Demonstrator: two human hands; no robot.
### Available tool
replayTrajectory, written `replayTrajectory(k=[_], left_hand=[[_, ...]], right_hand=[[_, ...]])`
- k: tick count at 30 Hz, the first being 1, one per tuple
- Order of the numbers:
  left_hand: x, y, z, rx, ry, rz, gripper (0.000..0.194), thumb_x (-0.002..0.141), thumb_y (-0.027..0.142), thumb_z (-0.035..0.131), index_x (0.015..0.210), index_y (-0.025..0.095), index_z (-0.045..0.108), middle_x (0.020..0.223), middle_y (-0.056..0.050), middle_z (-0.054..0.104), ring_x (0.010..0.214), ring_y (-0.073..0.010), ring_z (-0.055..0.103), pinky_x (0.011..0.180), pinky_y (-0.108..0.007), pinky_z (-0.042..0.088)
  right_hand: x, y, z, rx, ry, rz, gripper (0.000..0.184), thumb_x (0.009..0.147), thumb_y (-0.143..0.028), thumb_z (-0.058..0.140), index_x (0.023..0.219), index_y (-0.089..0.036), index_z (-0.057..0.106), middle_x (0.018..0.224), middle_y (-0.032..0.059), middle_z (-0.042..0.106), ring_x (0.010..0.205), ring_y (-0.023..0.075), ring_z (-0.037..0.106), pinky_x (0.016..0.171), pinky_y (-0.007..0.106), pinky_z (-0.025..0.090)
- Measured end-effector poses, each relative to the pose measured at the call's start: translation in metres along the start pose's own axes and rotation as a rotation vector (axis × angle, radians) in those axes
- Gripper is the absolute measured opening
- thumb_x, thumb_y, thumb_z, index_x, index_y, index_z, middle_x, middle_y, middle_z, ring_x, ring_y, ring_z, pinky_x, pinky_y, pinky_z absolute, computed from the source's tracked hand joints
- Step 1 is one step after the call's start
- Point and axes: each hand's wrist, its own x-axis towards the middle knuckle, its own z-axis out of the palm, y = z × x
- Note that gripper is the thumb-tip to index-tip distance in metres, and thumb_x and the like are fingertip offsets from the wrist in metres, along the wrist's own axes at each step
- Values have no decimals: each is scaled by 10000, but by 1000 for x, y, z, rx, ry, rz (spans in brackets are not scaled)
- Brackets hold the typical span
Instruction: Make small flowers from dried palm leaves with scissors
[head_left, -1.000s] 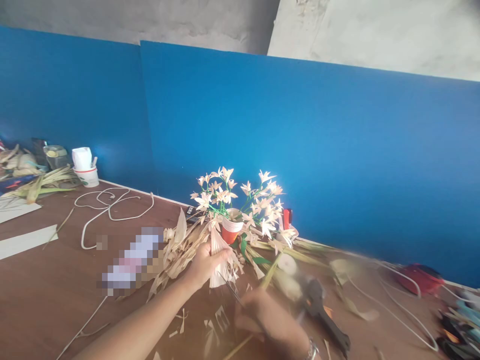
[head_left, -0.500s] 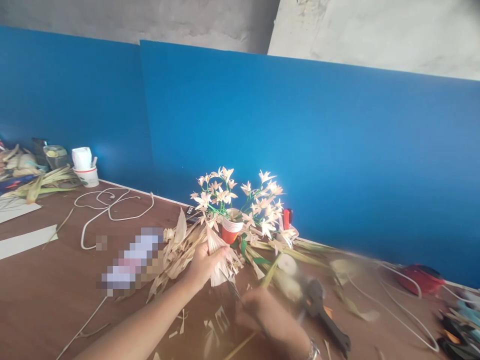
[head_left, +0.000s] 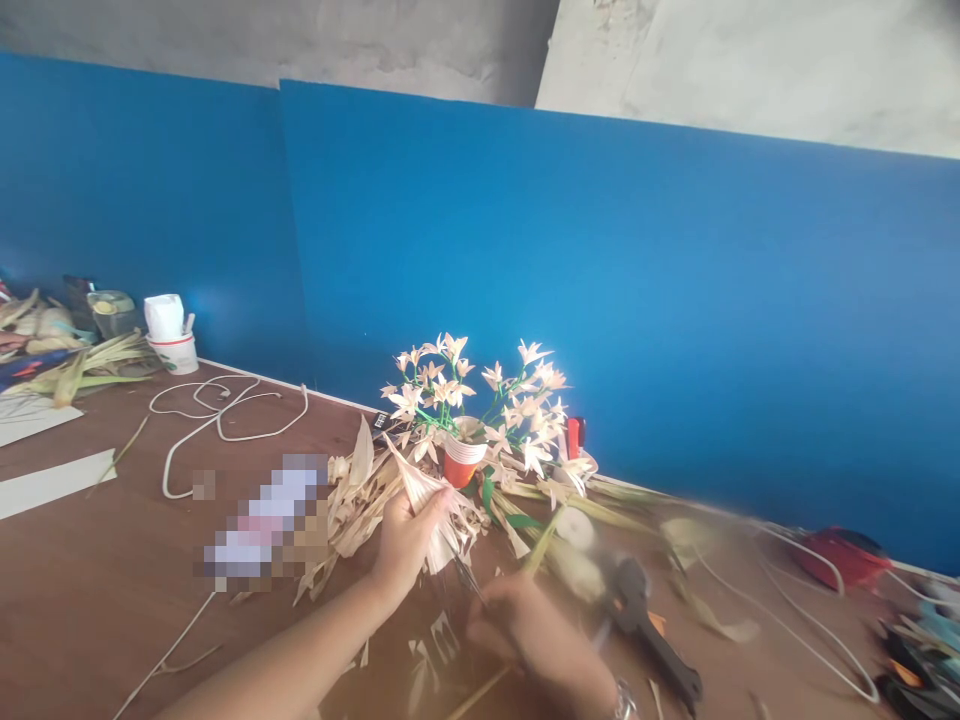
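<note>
A pale dried corn husk (head_left: 421, 488) is pinched between the thumb and fingers of my left hand (head_left: 409, 535), its pointed tip up and to the left. Its lower edge meets the dark blades of scissors (head_left: 463, 572), which my right hand (head_left: 506, 618) grips. Motion blurs that hand somewhat, and whether the blades are apart I cannot tell. Just behind the husk stands a red and white paper cup (head_left: 463, 465) with husk flowers (head_left: 442, 388) on green stems. Cut husk scraps (head_left: 424, 672) lie on the table below my hands.
Loose husks (head_left: 360, 500) are heaped left of the cup. On the right lie a black glue gun (head_left: 649, 630), a white roll (head_left: 574, 528) and a red object (head_left: 844, 558) with a cable. A white cord (head_left: 217, 420) coils at left, near a white cup (head_left: 174, 352). A blue partition (head_left: 600, 280) closes the back.
My left hand has turned the husk so that its tip leans further left. My right hand with the scissors has shifted very slightly left.
</note>
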Motion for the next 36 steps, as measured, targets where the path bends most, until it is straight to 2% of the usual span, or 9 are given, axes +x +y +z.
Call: replayTrajectory(k=[7, 14, 19, 27, 31, 36], left_hand=[[-4, -2, 2, -71, 78, -30, 257, 685, 380, 730, 745, 135, 681, 635, -6, 649, 594, -127, 566, 551, -215, 442], [-8, -7, 4, -84, 108, -15, 253, 702, 369, 725, 772, 132, 671, 676, -14, 668, 635, -141, 596, 583, -227, 461], [-11, -5, 5, -105, 141, 4, 289, 696, 399, 720, 794, 130, 685, 681, -28, 685, 624, -159, 615, 568, -243, 469], [-13, -1, 5, -91, 172, 17, 300, 705, 425, 700, 774, 134, 700, 638, -46, 696, 621, -196, 649, 548, -265, 487], [-13, -2, 6, -95, 179, 27, 312, 701, 430, 703, 791, 131, 699, 679, -56, 711, 642, -198, 655, 555, -264, 489], [-14, -2, 6, -87, 186, 24, 331, 695, 441, 703, 789, 123, 702, 694, -64, 713, 661, -201, 658, 576, -269, 493]], right_hand=[[-1, -9, -1, -79, 41, -18, 124, 697, -220, 637, 615, -132, 661, 528, -8, 538, 516, 101, 485, 447, 174, 334], [-3, -10, 3, -15, 38, 20, 115, 699, -232, 640, 637, -139, 670, 517, -16, 533, 487, 98, 476, 427, 177, 319], [-2, -14, 7, -26, 83, -31, 206, 683, -329, 699, 627, -134, 663, 520, -14, 525, 520, 103, 474, 457, 179, 344], [-3, -21, 12, 34, 66, 22, 321, 697, -433, 686, 590, -143, 602, 439, -40, 461, 404, 75, 409, 363, 167, 251], [-2, -22, 13, 39, 67, 37, 305, 700, -414, 683, 595, -143, 593, 428, -45, 452, 388, 73, 401, 355, 169, 237], [-2, -25, 13, 6, 96, -3, 259, 720, -324, 646, 550, -140, 583, 448, -40, 454, 431, 77, 427, 395, 169, 285]])
